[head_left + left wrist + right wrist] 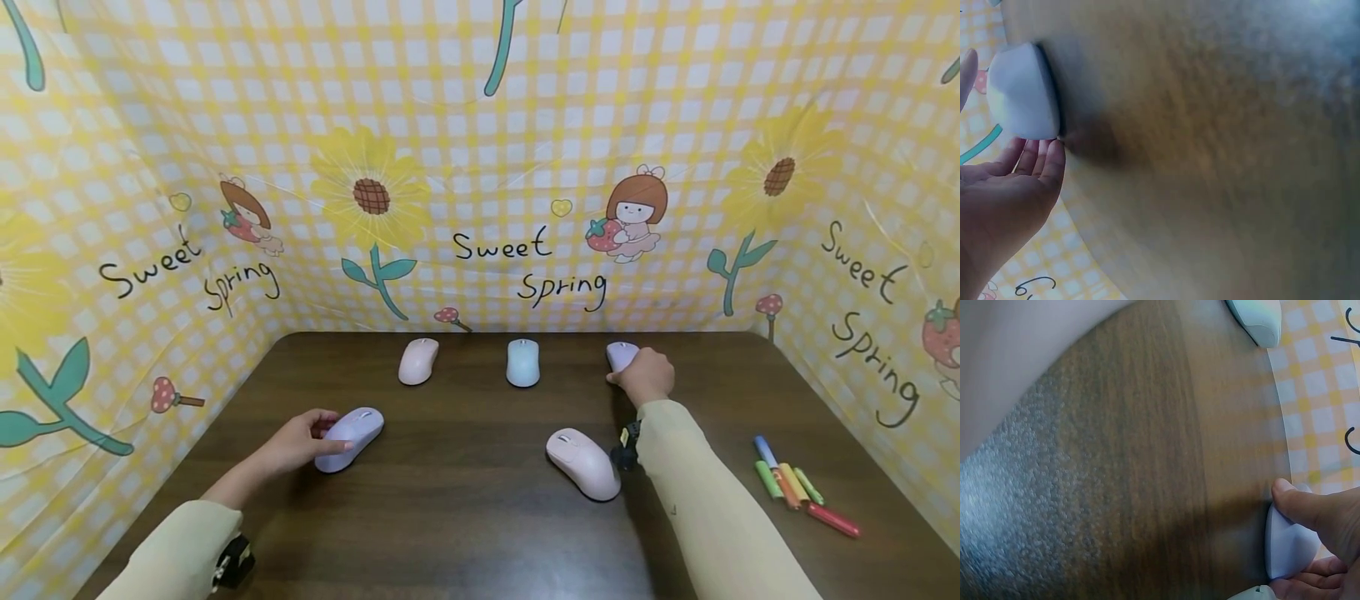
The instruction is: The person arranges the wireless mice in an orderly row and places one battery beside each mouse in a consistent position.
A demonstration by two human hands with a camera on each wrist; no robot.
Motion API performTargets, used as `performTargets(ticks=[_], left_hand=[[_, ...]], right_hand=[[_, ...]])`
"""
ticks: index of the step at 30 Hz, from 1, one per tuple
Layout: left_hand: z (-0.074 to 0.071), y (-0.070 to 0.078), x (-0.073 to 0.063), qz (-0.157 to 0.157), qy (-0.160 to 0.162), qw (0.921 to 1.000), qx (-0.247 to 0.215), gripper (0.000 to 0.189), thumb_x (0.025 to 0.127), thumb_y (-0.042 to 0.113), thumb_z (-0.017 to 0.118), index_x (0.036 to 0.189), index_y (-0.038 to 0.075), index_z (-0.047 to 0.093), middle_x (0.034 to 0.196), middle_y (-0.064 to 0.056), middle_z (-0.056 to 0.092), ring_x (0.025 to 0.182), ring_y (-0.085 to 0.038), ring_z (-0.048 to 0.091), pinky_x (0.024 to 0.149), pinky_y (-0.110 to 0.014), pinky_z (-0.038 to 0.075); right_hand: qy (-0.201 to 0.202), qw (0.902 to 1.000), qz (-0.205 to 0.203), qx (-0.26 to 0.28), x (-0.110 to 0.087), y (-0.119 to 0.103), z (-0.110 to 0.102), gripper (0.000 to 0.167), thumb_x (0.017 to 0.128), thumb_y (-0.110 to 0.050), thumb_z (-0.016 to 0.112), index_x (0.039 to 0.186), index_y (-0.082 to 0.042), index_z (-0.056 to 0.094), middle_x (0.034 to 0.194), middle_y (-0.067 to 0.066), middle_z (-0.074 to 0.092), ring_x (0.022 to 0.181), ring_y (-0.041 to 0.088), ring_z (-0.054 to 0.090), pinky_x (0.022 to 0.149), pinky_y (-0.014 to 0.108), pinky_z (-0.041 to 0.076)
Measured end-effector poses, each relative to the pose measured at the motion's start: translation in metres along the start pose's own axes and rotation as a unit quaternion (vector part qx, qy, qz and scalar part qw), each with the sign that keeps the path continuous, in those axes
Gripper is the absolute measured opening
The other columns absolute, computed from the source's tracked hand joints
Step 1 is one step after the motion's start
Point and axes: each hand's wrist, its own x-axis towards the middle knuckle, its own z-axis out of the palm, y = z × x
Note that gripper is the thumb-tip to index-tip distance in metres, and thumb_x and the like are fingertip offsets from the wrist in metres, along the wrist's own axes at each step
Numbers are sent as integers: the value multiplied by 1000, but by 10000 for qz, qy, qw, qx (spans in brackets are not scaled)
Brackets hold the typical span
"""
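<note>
A lavender computer mouse [362, 429] lies at the left of the table, with my left hand [296, 442] around its rear end. The left wrist view shows the fingers [1041, 156] at one side of this mouse [1022, 94], while the thumb [966, 75] stands apart from it. Farther back on the right, my right hand [648, 375] grips another lavender mouse [621, 356]. In the right wrist view, its thumb [1294, 503] presses one side of that mouse [1288, 547] and the fingers lie along the opposite side. Part of the mouse is hidden by the hand.
A pale pink mouse [417, 362] and a light blue mouse [522, 363] lie along the back. Another pink mouse [583, 465] lies beside the right forearm. Several colourful markers [795, 483] are clustered at the right. Yellow checked cloth [480, 167] walls the dark wooden table [450, 517].
</note>
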Motion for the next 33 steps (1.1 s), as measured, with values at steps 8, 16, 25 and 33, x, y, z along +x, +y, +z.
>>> performTargets(ticks=[8,16,25,33], left_hand=[[4,-4,-3,84,-73,9999,44,76,77,23,84,130,-15,46,122,-27,56,106,-35,56,83,-41,48],[4,-10,-2,295,-148,9994,126,78,69,15,89,128,-16,48,115,-23,60,100,-31,57,81,-40,47],[4,-9,-3,331,-60,9993,134,75,70,14,88,128,-15,49,114,-22,61,99,-30,58,77,-37,48],[3,-8,-6,300,33,9993,207,71,72,13,86,127,-14,50,114,-22,61,99,-30,59,71,-35,49]], right_hand=[[1,10000,-35,-76,1,0,1,70,71,-35,86,109,17,58,101,33,62,90,42,62,73,49,51],[61,10000,-48,-17,4,3,4,69,70,-35,86,107,17,58,99,33,63,89,43,62,71,49,51],[41,10000,2,-41,5,3,4,71,70,-36,86,109,16,58,101,33,63,90,43,62,71,49,51],[-27,9999,5,-118,3,1,3,70,72,-36,86,110,16,58,102,32,63,92,42,62,73,49,51]])
